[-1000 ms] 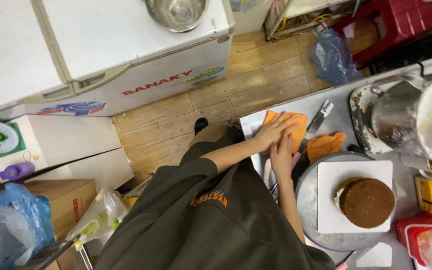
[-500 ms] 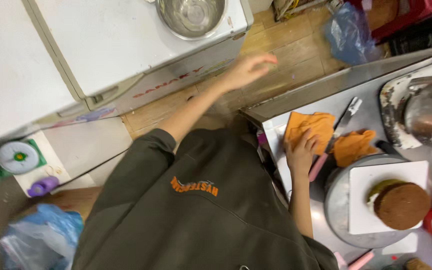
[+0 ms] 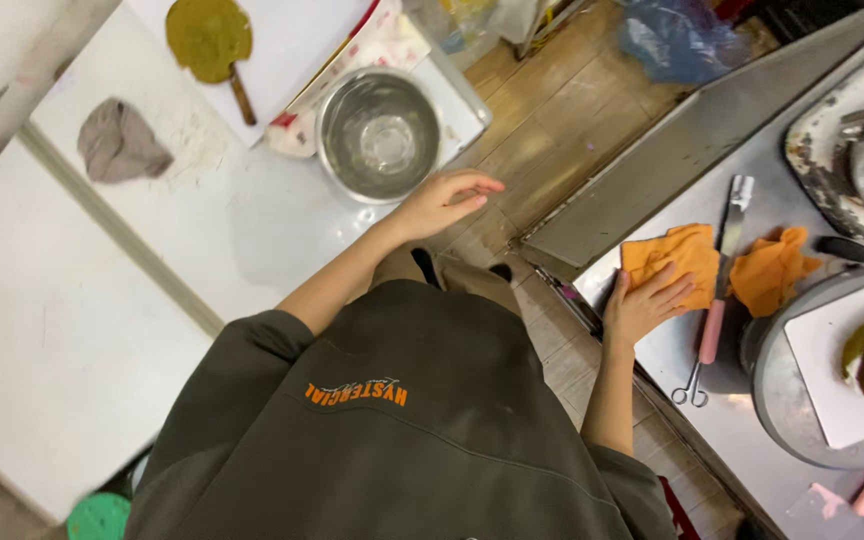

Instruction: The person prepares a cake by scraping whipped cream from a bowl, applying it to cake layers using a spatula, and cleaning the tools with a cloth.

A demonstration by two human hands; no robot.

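Over the white freezer top (image 3: 252, 230), left hand (image 3: 442, 200) hovers, fingers loosely spread, just beside the bowl (image 3: 379, 135). Right hand (image 3: 647, 300) lies flat on the cloth (image 3: 667, 258). Best take the rim squarely.

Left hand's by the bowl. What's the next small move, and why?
Probably reach the left hand slightly further and grip the bowl by its rim: the hand hovers open just beside it, not touching. The right hand rests flat on the orange cloth.
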